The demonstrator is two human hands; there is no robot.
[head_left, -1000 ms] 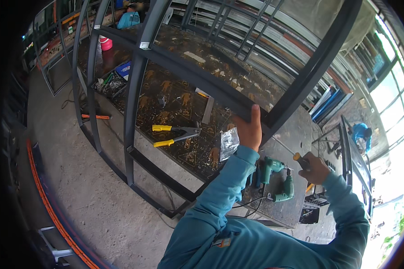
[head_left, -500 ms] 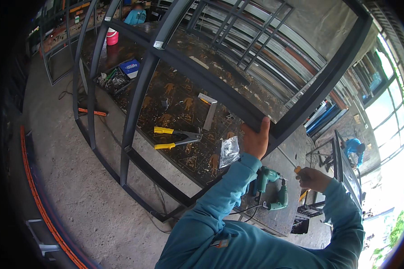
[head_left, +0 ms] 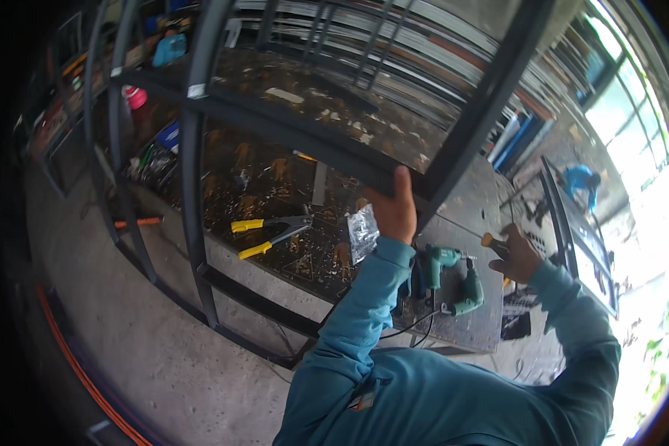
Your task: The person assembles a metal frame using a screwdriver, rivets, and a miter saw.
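Note:
My left hand (head_left: 394, 212) grips the lower bar of a large black metal frame (head_left: 305, 137) that stands tilted over a worn steel workbench (head_left: 468, 215). Lower to the right, my right hand (head_left: 519, 257) is closed on a screwdriver with a yellow-orange handle (head_left: 489, 240), just beside the bench's right end. A green power drill (head_left: 453, 279) lies on the bench between my two arms, its cord running off the front edge. A small clear bag of screws (head_left: 363, 230) sits right next to my left wrist.
Yellow-handled snips (head_left: 266, 234) lie on the bench, left of the bag. An orange hose (head_left: 82, 372) runs along the concrete floor at the left. More metal frames (head_left: 572, 230) lean at the right, where a person in blue (head_left: 578, 182) crouches. Clutter and a pink cup (head_left: 134, 97) sit at the far left.
The black frame has come closer and now fills more of the view. My left hand stays gripped on its bar; my right hand with the screwdriver has shifted only slightly.

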